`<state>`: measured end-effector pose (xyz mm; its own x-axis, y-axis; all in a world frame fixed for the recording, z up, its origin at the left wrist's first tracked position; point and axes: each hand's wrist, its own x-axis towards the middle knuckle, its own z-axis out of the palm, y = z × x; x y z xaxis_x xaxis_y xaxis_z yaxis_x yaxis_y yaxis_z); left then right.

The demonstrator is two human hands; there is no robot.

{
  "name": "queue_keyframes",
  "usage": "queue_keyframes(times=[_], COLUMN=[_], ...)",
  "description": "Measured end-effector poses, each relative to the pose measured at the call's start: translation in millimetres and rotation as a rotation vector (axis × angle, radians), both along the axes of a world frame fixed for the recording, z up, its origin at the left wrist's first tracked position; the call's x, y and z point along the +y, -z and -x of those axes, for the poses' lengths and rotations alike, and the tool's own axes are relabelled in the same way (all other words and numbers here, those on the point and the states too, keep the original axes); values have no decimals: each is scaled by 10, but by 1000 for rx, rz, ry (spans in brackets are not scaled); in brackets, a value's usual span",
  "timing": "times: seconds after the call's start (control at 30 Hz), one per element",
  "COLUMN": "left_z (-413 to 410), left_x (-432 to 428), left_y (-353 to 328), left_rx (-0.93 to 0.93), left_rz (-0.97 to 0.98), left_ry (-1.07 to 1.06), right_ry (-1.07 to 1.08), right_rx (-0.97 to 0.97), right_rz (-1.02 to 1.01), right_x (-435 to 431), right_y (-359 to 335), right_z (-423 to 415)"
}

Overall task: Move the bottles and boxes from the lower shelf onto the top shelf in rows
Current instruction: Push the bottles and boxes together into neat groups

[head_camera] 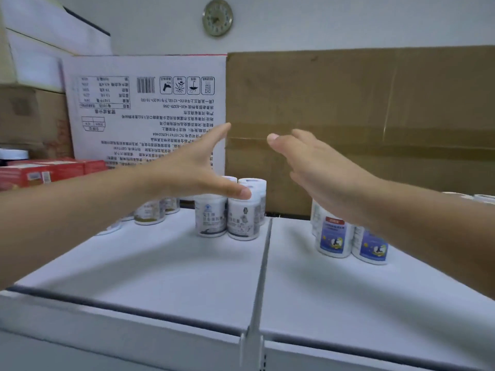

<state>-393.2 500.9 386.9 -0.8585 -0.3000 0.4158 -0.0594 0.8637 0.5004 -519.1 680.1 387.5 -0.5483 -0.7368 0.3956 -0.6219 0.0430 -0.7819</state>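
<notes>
Both hands empty, fingers straight: left hand (198, 167) over grey-label bottles (227, 210), right hand (324, 170) above blue-label bottles (351, 239). Top shelf (166, 266) part-filled; probably tidying rows. Next: fetch more from below.

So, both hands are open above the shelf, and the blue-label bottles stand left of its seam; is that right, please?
Not quite: the head view shows the blue-label bottles right of the seam, below the right hand. The rest holds: it and the left hand are open above the shelf.
</notes>
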Motion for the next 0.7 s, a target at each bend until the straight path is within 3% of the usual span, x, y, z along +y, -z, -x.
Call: queue_keyframes(times=[0.13, 0.33, 0.5, 0.7], left_z=[4, 169, 362, 370], left_x=[-304, -681, -803, -812], left_y=[322, 597, 743, 772], left_rx=[-6, -75, -129, -113], left_rz=[-153, -359, -557, -586], left_ry=[21, 11, 322, 442], right_ry=[89, 102, -34, -95], right_rx=[-154, -144, -79, 15], right_rz=[13, -18, -21, -55], right_x=[-542, -735, -760, -848], right_y=[309, 658, 770, 834], right_z=[-21, 99, 238, 356])
